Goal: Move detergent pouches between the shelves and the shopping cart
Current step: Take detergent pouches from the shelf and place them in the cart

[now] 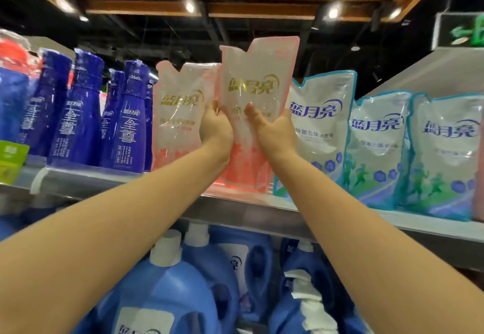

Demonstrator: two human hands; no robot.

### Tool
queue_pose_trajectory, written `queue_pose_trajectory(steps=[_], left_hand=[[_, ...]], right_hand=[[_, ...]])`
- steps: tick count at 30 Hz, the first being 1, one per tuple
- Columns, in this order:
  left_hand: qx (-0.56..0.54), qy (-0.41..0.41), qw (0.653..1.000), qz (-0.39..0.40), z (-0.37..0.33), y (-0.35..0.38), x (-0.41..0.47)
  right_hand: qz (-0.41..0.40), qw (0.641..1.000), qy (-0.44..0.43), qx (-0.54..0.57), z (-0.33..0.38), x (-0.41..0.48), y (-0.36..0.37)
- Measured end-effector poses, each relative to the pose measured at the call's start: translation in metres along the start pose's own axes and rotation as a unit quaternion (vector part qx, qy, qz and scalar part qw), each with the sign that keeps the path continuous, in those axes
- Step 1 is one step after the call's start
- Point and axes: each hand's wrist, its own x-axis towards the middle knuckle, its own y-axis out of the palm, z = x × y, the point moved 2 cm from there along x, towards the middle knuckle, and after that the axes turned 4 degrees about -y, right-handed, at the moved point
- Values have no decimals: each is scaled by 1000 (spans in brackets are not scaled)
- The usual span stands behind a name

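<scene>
Left hand (216, 127) and right hand (273, 130) clasp pouch (258, 77) mid-body. I judge it floppy, liquid-heavy, slick; I'd grip lower sides.

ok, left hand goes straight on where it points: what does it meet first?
Beyond the held pouch the left hand grips, likely the standing pink pouch on the shelf; depth unclear.

Centre pouch (258, 82): white, pink edges and base, gold lettering | left pouch (178, 113): same white-pink, gold lettering | right pouches (320, 124): white, teal edges, blue lettering, green figures, blue hexagons | far-left bottles (78, 113): deep blue, white lettering | near jugs (162, 294): light blue, white caps | shelf tag (11, 158): lime green
</scene>
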Motion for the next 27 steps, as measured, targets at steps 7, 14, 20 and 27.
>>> queue_pose_trajectory(steps=[7, 14, 20, 27], left_hand=[[26, -72, 994, 78, 33, -4, 14], [144, -125, 951, 242, 21, -31, -4], [317, -13, 906, 279, 21, -42, -21], [377, -16, 871, 315, 23, -43, -12]], right_hand=[[66, 993, 72, -62, -18, -2, 9], [148, 978, 112, -100, -22, -10, -14], [201, 966, 119, -114, -39, -19, -7], [185, 964, 155, -110, -47, -11, -7]])
